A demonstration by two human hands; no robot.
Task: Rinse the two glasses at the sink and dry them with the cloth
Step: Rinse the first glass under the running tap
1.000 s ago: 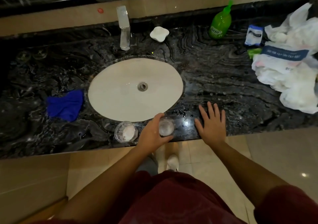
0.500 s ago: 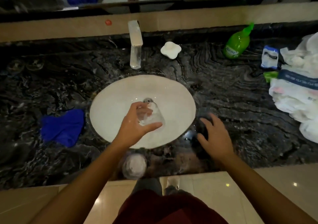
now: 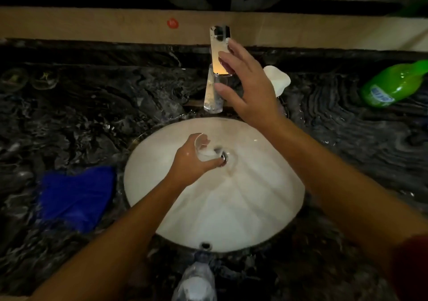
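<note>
Fingers (image 3: pixel 228 56) of right hand (image 3: pixel 250 87), previously on the counter, now seemingly touch the faucet handle (image 3: pixel 219 50), spread.

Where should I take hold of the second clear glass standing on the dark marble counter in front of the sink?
Wrap the grip around the side wall of the clear glass from above. It appears to stand upright at the counter's near edge, below the white oval basin, with nothing touching it.

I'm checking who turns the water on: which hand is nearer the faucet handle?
The right hand is, its fingers at the faucet handle. The left hand is nearer the viewer, gripping a glass over the basin.
</note>
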